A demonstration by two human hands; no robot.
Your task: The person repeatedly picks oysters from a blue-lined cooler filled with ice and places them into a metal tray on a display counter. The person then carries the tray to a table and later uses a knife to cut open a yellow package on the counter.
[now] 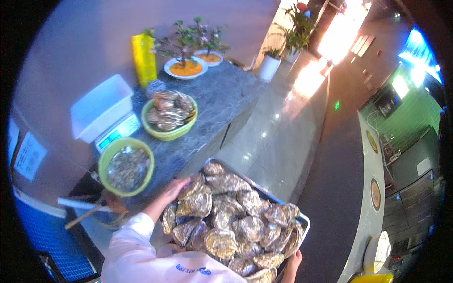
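Observation:
A metal tray (307, 223) heaped with oysters in the shell (221, 244) is held close in front of my body. My left hand (174, 189) grips its left side, the fingers partly hidden behind the shells. At the lower right, my right hand (294, 261) clasps the opposite side near the corner. Shells cover nearly all of the tray's inside. To the left of my left hand, on the counter, stands a green basket (102, 166) of small shellfish (128, 169).
On the dark stone counter (219, 102) stand another green basket (170, 135) of oysters, a scale (118, 131) bearing a white bin (102, 108), a yellow box (144, 60) and potted plants (185, 70). A wooden handle (83, 216) sticks out at lower left. Tiled floor (262, 148) lies beyond the tray.

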